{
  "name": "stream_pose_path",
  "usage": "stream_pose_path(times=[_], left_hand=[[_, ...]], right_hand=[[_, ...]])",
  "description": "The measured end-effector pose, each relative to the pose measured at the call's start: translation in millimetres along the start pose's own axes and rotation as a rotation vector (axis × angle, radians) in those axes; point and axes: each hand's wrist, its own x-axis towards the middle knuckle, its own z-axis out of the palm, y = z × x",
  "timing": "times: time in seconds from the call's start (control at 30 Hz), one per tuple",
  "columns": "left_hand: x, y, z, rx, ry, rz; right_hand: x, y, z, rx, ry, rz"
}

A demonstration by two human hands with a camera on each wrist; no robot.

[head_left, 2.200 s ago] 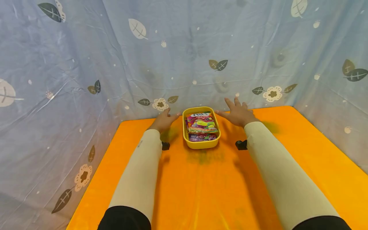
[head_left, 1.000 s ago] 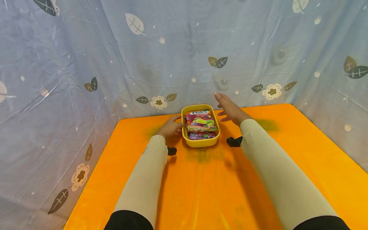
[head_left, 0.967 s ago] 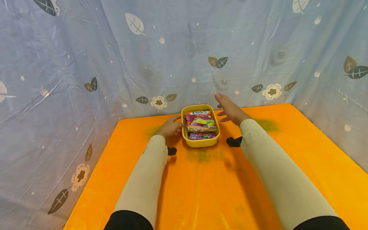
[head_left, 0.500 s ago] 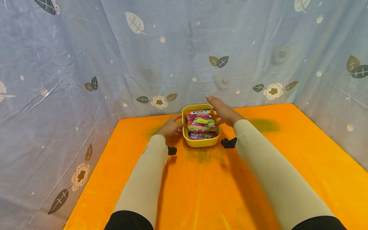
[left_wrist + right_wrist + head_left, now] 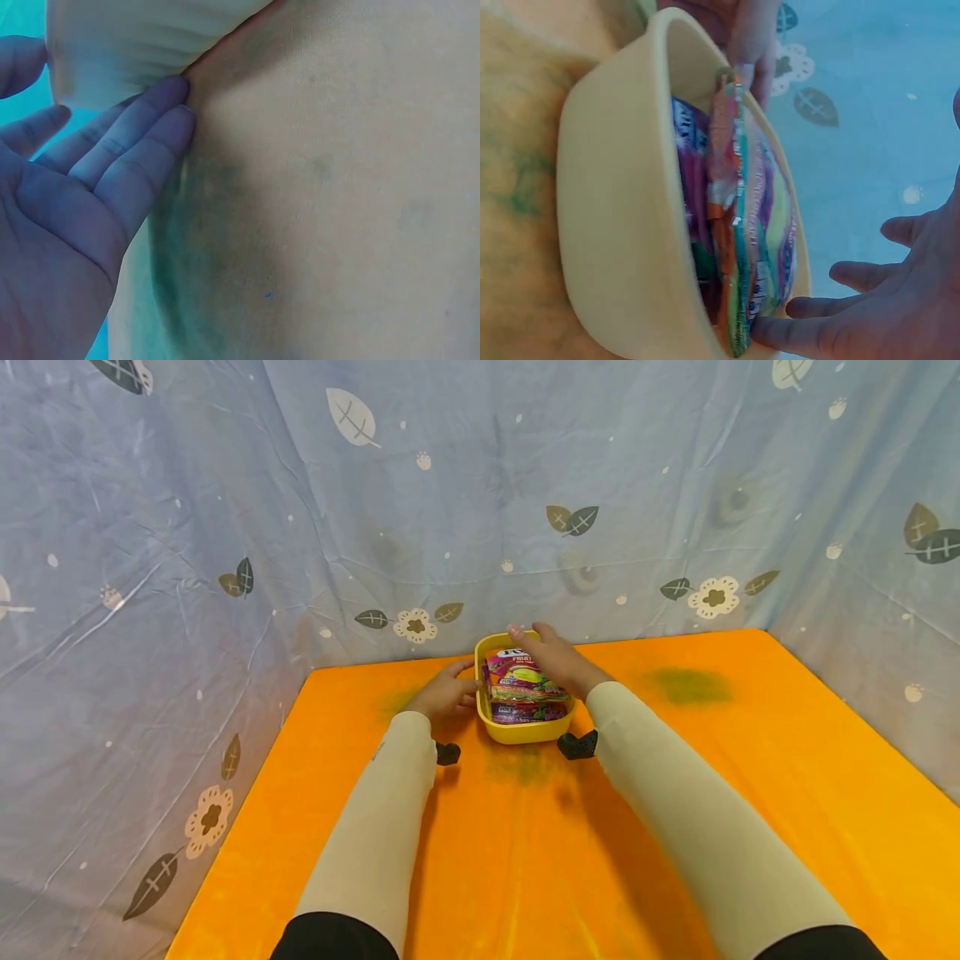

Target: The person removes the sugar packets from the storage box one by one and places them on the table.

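A yellow plastic tub (image 5: 525, 735) stands on the orange table, holding printed Fox's Fruits candy bags. The uppermost candy bag (image 5: 510, 675) is red and green; a purple candy bag (image 5: 525, 713) shows at the near end. With nearly straight fingers my left hand (image 5: 442, 692) touches the tub's left wall; in the left wrist view the fingertips (image 5: 176, 90) lie against its outside. My right hand (image 5: 558, 662) reaches over the tub's right side, above the upper bag. In the right wrist view its fingers (image 5: 825, 306) are spread, the lowest seeming to touch that bag.
Blue printed curtain (image 5: 480, 527) hangs behind the tub and along both sides. The orange tabletop (image 5: 495, 860) extends in front, with a greenish stain (image 5: 686, 685) on the right. Small black devices (image 5: 577, 745) sit at both wrists.
From beyond the right rim, my right hand has moved left over the tub and the upper candy bag. Earlier, my left hand came in against the tub's left wall and has stayed there.
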Motion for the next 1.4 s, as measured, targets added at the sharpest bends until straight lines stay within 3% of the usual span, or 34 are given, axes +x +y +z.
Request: stream_pose_path(times=[0.43, 0.63, 0.83, 1.07, 1.27, 1.4], left_hand=[[0.1, -0.2, -1.8, -0.050, -0.024, 0.010], [4.0, -4.6, -2.8, -0.056, -0.019, 0.020], [5.1, -4.7, -4.0, -0.060, -0.024, 0.011], [5.3, -3.0, -3.9, -0.044, -0.044, 0.019], [2.0, -1.3, -3.8, -0.031, -0.028, 0.015], [0.9, -1.1, -2.8, -0.038, -0.035, 0.013]], right_hand=[[8, 10, 16.2, 0.035, 0.069, 0.019], [10, 12, 14.7, 0.108, 0.080, 0.060], [11, 11, 15.0, 0.234, 0.157, 0.057], [10, 13, 12.4, 0.255, 0.195, 0.063], [10, 14, 9.3, 0.310, 0.176, 0.107], [8, 11, 13.2, 0.304, 0.233, 0.145]])
